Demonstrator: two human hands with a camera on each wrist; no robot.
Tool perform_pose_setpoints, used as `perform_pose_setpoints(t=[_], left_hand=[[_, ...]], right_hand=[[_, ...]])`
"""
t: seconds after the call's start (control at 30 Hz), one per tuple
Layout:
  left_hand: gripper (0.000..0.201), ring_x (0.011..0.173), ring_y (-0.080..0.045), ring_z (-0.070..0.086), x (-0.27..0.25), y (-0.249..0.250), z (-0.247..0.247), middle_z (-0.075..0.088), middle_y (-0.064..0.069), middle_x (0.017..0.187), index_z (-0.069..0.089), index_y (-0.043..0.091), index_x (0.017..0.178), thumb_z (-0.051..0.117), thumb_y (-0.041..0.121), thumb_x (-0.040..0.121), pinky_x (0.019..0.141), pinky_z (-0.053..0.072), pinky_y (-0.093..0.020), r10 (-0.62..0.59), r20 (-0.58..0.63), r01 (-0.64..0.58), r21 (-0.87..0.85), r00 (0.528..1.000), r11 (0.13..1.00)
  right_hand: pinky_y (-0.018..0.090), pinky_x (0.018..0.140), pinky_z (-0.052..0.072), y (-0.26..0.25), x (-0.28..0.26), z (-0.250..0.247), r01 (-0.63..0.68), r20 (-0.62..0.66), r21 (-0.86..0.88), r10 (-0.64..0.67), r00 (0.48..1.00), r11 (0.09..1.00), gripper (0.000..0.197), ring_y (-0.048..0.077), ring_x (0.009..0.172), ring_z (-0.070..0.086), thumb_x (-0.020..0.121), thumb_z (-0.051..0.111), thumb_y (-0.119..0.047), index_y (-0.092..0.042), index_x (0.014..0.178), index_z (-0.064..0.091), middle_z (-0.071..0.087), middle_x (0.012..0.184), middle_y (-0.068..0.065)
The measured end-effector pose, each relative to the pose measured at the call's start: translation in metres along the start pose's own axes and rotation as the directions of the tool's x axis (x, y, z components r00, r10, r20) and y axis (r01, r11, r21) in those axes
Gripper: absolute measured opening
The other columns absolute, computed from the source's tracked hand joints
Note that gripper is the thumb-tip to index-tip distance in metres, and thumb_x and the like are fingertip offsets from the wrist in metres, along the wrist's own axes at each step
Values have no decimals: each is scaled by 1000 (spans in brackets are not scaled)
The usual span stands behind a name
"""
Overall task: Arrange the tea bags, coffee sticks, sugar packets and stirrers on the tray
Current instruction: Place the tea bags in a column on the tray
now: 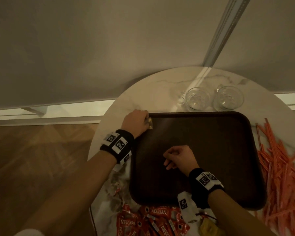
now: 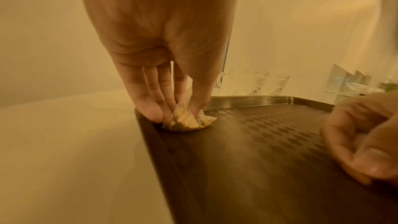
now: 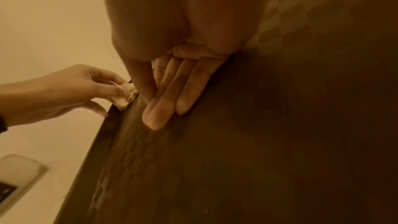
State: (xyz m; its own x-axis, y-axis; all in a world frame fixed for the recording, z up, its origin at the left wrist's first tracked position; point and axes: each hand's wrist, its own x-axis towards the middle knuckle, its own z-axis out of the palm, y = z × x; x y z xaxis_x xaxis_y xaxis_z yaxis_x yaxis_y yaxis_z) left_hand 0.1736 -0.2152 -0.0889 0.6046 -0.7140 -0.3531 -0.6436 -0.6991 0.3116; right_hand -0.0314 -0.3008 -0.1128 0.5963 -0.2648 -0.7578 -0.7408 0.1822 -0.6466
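Left hand pinches a tea bag down into the tray's far-left corner. Right hand hovers over the tray's middle, fingers loosely curled, holding nothing. Coffee sticks and stirrers lie on the tabletop.

Pale tea bag pinched under left hand, at dark tray's far-left corner.

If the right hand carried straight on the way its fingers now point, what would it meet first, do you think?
Probably the tea bag that the left hand pinches at the tray's far left corner; bare tray lies between, though depth is uncertain for the right hand.
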Motion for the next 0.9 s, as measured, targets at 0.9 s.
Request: perform_pose_setpoints(t=[0.9], left_hand=[[47, 106, -10, 54, -127, -45, 0, 55, 9, 125, 58, 28, 126, 69, 45, 83, 89, 44, -29, -92, -25, 86, -174, 995, 981]], right_hand=[[28, 59, 51, 10, -2, 4, 120, -89, -44, -123, 988, 992, 12, 19, 64, 71, 95, 61, -10, -8, 86, 69, 75, 74, 10]])
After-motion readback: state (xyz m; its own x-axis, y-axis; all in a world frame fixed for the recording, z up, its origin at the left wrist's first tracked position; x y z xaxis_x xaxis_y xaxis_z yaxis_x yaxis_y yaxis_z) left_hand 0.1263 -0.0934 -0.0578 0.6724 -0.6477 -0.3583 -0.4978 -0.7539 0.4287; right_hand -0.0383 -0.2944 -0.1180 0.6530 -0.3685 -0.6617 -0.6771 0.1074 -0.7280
